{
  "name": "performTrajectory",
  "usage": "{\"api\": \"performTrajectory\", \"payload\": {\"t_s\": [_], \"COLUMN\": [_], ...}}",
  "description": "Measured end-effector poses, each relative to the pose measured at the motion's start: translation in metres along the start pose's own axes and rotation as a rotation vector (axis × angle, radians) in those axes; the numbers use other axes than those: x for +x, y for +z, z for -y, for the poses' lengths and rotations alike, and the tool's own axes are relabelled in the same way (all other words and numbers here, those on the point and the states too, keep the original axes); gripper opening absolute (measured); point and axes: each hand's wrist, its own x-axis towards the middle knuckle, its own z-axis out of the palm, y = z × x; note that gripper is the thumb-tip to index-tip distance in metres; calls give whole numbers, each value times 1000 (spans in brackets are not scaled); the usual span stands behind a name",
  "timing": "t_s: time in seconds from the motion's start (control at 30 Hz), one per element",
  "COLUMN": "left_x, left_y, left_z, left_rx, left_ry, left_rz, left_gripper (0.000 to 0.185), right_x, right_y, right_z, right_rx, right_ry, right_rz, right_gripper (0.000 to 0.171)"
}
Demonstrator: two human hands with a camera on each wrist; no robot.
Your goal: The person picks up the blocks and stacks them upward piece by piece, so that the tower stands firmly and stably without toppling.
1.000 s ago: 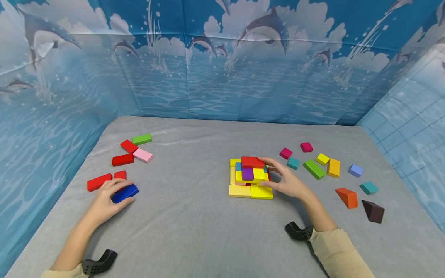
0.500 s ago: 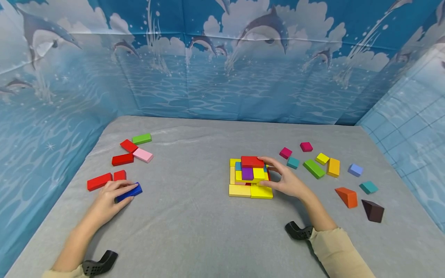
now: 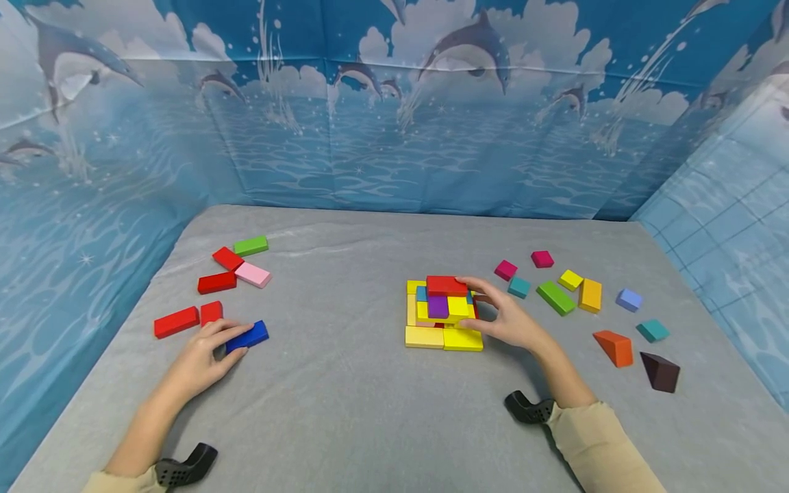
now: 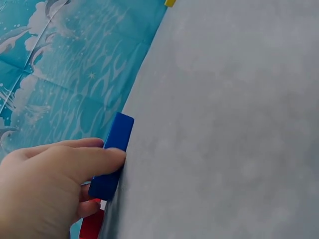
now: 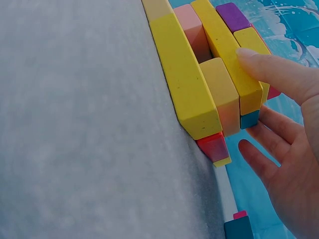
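Observation:
My left hand (image 3: 224,337) pinches a blue block (image 3: 248,336) between thumb and fingers on the grey table (image 3: 345,404). In the left wrist view the blue block (image 4: 112,154) lies flat on the cloth under my fingers (image 4: 79,159). A stack of blocks (image 3: 444,311) sits mid-table, with yellow pieces at the base, purple and yellow above and a red block (image 3: 446,285) on top. My right hand (image 3: 483,308) rests against the stack's right side with relaxed fingers. In the right wrist view my thumb (image 5: 271,69) touches a yellow block (image 5: 234,55).
Several red blocks (image 3: 176,322), a pink one (image 3: 253,274) and a green one (image 3: 251,245) lie at the left. At the right are several small coloured blocks (image 3: 556,298), an orange wedge (image 3: 614,348) and a dark wedge (image 3: 661,371). Dolphin-print walls (image 3: 394,137) enclose the table.
My left hand has slid the blue block to the right, away from the red blocks. The right hand stays against the stack.

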Motion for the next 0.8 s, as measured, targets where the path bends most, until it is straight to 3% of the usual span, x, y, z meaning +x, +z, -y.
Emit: {"api": "performTrajectory", "payload": {"t_s": [0.17, 0.3, 0.57, 0.8], "left_x": [9, 31, 91, 134], "left_y": [8, 19, 49, 84], "left_z": [-7, -23, -79, -132], "left_rx": [-82, -203, -355, -450], "left_ry": [-9, 27, 127, 271], "left_rz": [-2, -27, 47, 99], "left_gripper": [40, 40, 34, 32], "right_x": [0, 0, 1, 1], "right_y": [0, 0, 0, -1], "right_z": [-1, -2, 0, 1], "right_rx": [1, 1, 18, 25], "right_ry": [1, 5, 7, -5], "right_rz": [2, 5, 11, 5], "right_gripper": [70, 70, 70, 70]}}
